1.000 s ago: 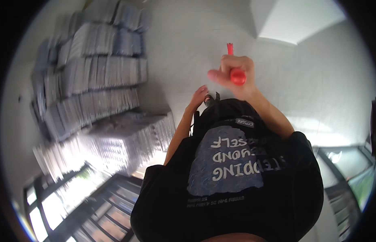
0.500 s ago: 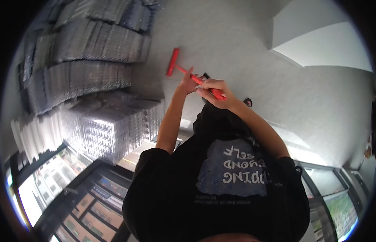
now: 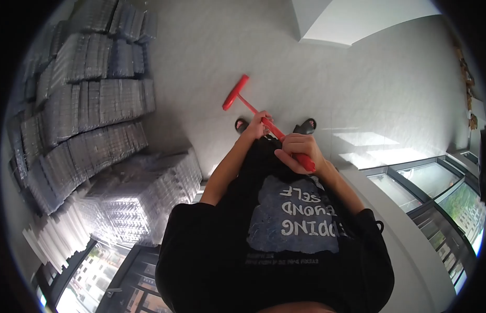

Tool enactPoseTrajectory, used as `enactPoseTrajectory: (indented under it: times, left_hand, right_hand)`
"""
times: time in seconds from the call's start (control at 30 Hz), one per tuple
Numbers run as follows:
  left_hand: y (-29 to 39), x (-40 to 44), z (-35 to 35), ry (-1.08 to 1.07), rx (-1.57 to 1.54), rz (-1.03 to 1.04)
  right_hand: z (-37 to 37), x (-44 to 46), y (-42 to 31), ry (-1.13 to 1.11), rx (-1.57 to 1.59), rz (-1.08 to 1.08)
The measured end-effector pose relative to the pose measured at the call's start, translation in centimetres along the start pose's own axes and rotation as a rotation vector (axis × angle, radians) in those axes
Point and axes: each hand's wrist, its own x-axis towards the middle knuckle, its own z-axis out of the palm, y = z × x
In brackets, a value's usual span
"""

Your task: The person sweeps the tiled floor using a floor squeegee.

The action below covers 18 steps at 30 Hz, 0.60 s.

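Both hands grip a red long-handled T-shaped floor tool (image 3: 245, 104); whether its head is a broom or a squeegee I cannot tell. My left hand (image 3: 261, 124) is closed around the handle lower down, in front of my waist. My right hand (image 3: 299, 151) wraps the upper part near the end, close to my chest. The handle slants up to the left toward its crossbar head (image 3: 235, 93), which is at the floor ahead of my feet. My black sandals show on either side of the handle.
Stacks of plastic-wrapped clear trays (image 3: 97, 104) line the left, with a taller wrapped stack (image 3: 128, 203) nearer me. A white block-like structure (image 3: 342, 23) stands at the front right. Windows (image 3: 425, 180) lie to the right and lower left. The floor (image 3: 358, 94) is grey.
The view has turned, and both hands and the handle are closer to my body. My left hand's fingers, partly stretched before, now wrap the handle. The tool's head appears slightly farther right.
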Motion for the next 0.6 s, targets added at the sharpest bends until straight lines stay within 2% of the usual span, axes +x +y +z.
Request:
enactPoseTrajectory:
  times: [0.07, 0.13, 0.2, 0.27, 0.3, 0.4, 0.5, 0.53, 0.6]
  left_hand:
    - [-2.5, 2.5, 2.4, 0.011, 0.058, 0.070]
    - [-3.7, 3.5, 5.4, -0.144, -0.168, 0.154]
    - [-5.0, 5.0, 8.0, -0.096, -0.154, 0.154]
    - [-6.7, 6.3, 9.5, -0.136, -0.282, 0.167]
    - [-6.6, 5.9, 10.9, -0.023, -0.280, 0.188]
    - [-6.8, 7.2, 12.2, 0.058, -0.315, 0.191]
    - [-7.1, 7.4, 12.4, 0.125, -0.400, 0.230]
    - [-6.7, 6.6, 12.2, 0.119, -0.385, 0.223]
    - [-6.1, 6.3, 14.2, 0.244, -0.395, 0.279]
  right_hand:
    - [-2.8, -1.3, -0.4, 0.126, 0.033, -0.003]
    - [-6.0, -2.9, -1.0, 0.183, 0.058, -0.046]
    - [-9.4, -5.0, -0.2, 0.247, 0.073, -0.073]
    - [-12.4, -7.9, 0.8, 0.293, 0.158, -0.006]
    - [-13.1, -9.1, 1.1, 0.303, 0.154, 0.002]
    - [-15.3, -11.3, 2.0, 0.351, 0.261, 0.025]
    - [-16.8, -12.6, 1.8, 0.169, 0.244, -0.036]
    - [-16.1, -12.0, 1.7, 0.186, 0.237, -0.034]
    - [-16.6, -12.3, 3.8, 0.137, 0.299, -0.062]
